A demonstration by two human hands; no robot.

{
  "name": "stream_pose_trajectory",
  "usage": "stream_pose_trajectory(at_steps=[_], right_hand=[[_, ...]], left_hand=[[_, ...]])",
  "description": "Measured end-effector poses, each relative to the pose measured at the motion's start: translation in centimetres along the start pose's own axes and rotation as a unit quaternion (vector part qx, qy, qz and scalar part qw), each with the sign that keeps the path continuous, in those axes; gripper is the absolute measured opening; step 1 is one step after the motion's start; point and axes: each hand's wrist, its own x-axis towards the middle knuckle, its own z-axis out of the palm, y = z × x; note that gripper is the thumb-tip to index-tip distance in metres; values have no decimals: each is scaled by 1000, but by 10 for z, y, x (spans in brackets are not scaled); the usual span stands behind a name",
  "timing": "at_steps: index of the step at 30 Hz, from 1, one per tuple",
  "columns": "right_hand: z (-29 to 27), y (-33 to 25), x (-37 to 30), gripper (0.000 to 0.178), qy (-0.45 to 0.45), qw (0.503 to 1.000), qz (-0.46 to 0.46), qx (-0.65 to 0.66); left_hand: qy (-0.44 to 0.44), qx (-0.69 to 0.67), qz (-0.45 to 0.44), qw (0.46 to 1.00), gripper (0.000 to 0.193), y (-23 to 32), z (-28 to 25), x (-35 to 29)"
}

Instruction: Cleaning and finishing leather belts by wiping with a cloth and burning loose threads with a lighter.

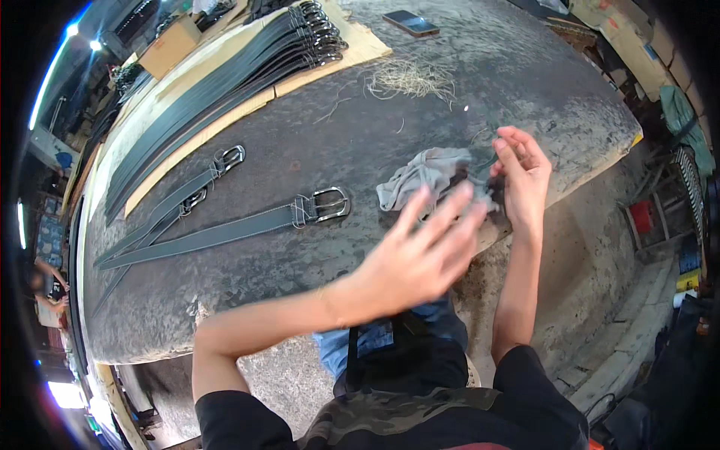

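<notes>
My left hand (pixel 427 259) reaches over the near edge of the table, fingers spread apart and somewhat blurred, with nothing visible in it. Just beyond its fingertips lies a crumpled grey cloth (pixel 424 174), partly covered by the hand. To the right of the cloth, my right hand (pixel 525 169) is raised with thumb and fingertips together; whatever they may hold is too small and blurred to make out. A dark belt (pixel 217 234) with a silver buckle (pixel 330 205) lies left of the cloth, and more belts (pixel 169 196) cross beneath its strap end.
Many dark belts (pixel 217 86) lie bundled on a pale board (pixel 367 46) at the far left. A tangle of pale thread (pixel 412 78) and a phone (pixel 410 22) rest farther back on the dark, worn table (pixel 300 150). A cardboard box (pixel 171 46) stands at the back left.
</notes>
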Motion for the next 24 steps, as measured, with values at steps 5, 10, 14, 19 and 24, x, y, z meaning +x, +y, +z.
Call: stream_pose_trajectory(at_steps=[5, 10, 14, 19, 24], right_hand=[[-4, -1, 2, 15, -27, 999, -24, 3], [2, -3, 2, 14, -22, 999, -15, 31], [10, 0, -7, 14, -25, 1000, -12, -7], [-3, 4, -7, 18, 7, 1000, -23, -15], [-7, 3, 0, 24, -14, 999, -10, -29]], left_hand=[[-205, -328, -79, 919, 16, 77, -53, -88], [-160, -43, -490, 856, 24, 148, -5, -238], [-188, -78, -697, 688, 22, 212, 4, -295], [-389, -89, -708, 582, 24, 215, -7, -269], [-443, -133, -603, 650, 24, 205, -4, -273]])
